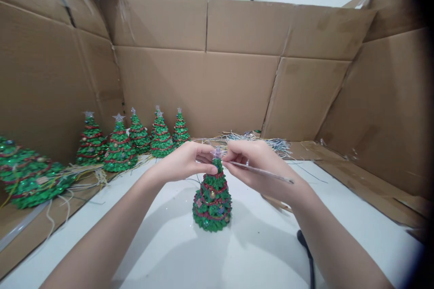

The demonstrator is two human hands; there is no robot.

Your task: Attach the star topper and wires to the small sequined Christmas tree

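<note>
A small green Christmas tree figurine (212, 205) with red garlands, little ornaments and a clear star on top stands upright on the white tabletop. My left hand (181, 162) is closed round its upper part, the thumb pressed on the front just below the star. At the right of the treetop, my right hand (257, 162) pinches a thin grey stick-like tool (267, 173). One end of the tool sits at the fingertips near the star, and the other points right toward my wrist. The tool's exact kind cannot be made out.
Several finished-looking trees (121, 149) stand at the back left; a larger-looking tree (30, 176) leans at the far left among loose wires. A heap of wires (271, 144) lies at the back. Cardboard walls (196, 90) surround the table. A black cable (309, 253) lies front right.
</note>
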